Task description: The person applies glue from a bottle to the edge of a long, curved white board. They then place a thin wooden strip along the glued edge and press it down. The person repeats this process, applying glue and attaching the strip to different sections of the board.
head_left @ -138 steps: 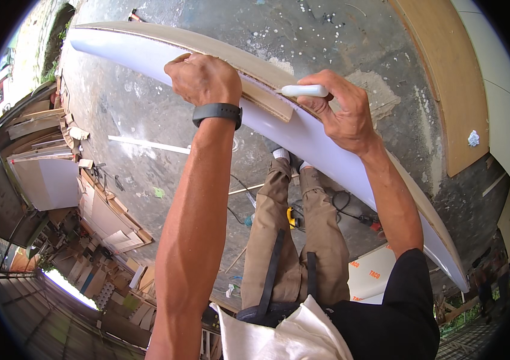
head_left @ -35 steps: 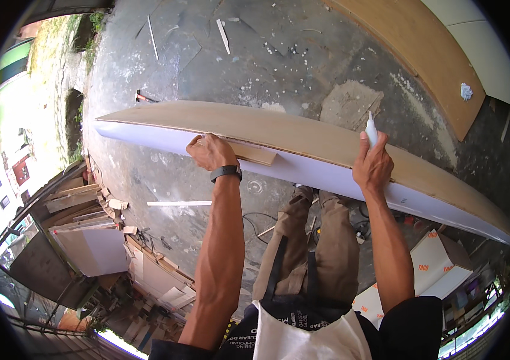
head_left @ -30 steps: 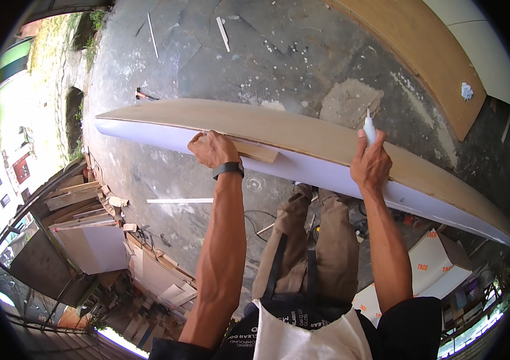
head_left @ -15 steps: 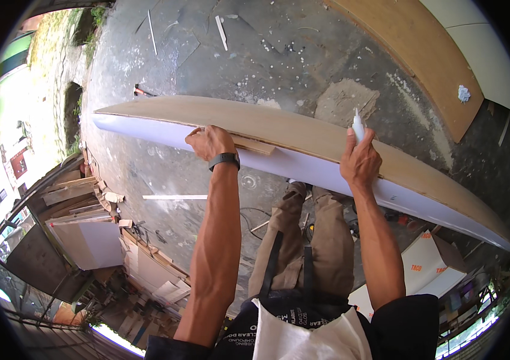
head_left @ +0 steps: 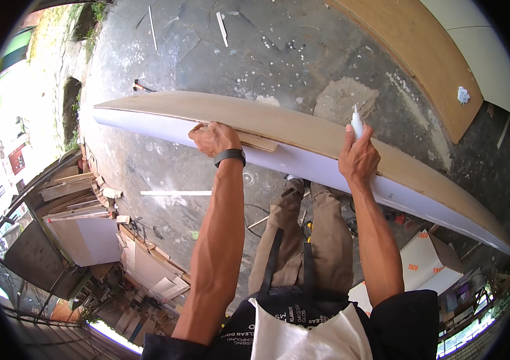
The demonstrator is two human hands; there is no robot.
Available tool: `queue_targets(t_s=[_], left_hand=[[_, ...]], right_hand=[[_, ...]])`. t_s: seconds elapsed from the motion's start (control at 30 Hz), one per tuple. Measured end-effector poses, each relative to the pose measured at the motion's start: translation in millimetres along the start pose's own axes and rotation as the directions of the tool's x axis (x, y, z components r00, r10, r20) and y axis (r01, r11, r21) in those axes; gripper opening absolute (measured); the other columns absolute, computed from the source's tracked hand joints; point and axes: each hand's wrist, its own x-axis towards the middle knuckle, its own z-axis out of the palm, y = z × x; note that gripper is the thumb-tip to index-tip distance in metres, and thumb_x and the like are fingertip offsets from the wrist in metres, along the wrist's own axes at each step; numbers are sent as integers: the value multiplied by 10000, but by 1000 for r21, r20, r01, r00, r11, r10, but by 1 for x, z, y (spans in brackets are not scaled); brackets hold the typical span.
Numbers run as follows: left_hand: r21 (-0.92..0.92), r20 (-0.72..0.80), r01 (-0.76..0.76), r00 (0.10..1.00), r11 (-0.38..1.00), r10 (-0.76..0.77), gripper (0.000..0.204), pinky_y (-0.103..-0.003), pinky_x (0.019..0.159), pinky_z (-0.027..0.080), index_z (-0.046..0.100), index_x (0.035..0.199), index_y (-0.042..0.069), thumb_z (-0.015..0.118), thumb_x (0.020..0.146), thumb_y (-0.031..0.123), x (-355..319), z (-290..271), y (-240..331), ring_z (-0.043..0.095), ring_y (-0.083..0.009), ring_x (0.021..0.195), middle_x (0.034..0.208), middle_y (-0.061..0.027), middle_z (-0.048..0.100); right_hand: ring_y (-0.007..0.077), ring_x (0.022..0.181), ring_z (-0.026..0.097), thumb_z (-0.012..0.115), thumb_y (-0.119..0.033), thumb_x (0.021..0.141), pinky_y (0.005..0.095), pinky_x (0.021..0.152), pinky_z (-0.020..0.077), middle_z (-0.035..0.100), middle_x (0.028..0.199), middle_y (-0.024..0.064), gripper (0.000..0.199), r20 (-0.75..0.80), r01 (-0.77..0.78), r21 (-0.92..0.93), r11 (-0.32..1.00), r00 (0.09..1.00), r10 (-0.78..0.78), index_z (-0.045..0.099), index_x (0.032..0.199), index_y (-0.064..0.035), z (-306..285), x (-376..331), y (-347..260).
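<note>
The right hand (head_left: 360, 157) wraps round a white bottle (head_left: 357, 125), nozzle (head_left: 355, 110) up over a long curved panel (head_left: 303, 123) set crosswise before the person's legs (head_left: 331, 237); the left hand (head_left: 216, 139) curls at its edge by a wooden strip (head_left: 259, 143), what it pinches I can't tell. It looks like a gluing step, the next move calling for a tipped nozzle and steady edge. Pale-spotted concrete floor (head_left: 189, 45) spreads beyond, offcuts (head_left: 68, 189) heaped left.
</note>
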Motion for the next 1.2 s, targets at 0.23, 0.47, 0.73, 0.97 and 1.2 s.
queue_targets(t_s=[0.23, 0.47, 0.73, 0.97, 1.2], left_hand=[[-29, -6, 65, 998, 997, -65, 338, -489, 957, 531, 532, 1269, 7, 560, 962, 144, -6, 2, 6, 684, -390, 1054, 1108, -241, 693], [-47, 25, 38, 999, 998, -37, 423, -469, 985, 531, 573, 1222, 0, 673, 967, 322, -1, -4, 1, 659, -372, 1111, 1181, -264, 662], [-82, 39, 51, 998, 995, -48, 376, -493, 943, 526, 527, 1255, -6, 591, 991, 254, -5, -6, 5, 674, -399, 1053, 1116, -273, 676], [-39, 29, 71, 997, 997, -70, 350, -498, 952, 527, 521, 1272, 4, 563, 989, 205, -2, -2, 5, 672, -407, 1077, 1141, -277, 675], [-3, 5, 90, 996, 996, -90, 333, -486, 945, 535, 517, 1274, -7, 552, 995, 171, -12, -2, 16, 680, -398, 1061, 1125, -261, 681]], right_hand=[[461, 771, 711, 486, -415, 1090, 550, 649, 513, 718, 847, 239, 387, -40, 23, 15, 1000, 999, -22, 483, 1201, -44, 5, 0, 6], [450, 771, 716, 468, -442, 1095, 541, 653, 518, 719, 851, 223, 406, -34, 21, 10, 1000, 999, -20, 491, 1211, -54, 4, 0, 5], [446, 772, 718, 465, -458, 1093, 535, 650, 520, 719, 851, 228, 430, -49, 33, 5, 999, 998, -33, 498, 1208, -45, 5, -2, 6], [455, 782, 714, 467, -459, 1092, 542, 662, 511, 721, 857, 237, 431, -60, 10, -35, 999, 998, -12, 493, 1211, -46, 9, -1, 10], [448, 747, 714, 520, -388, 1077, 544, 616, 519, 720, 837, 231, 353, -105, 68, -8, 998, 992, -69, 464, 1194, -59, 9, 0, 13]])
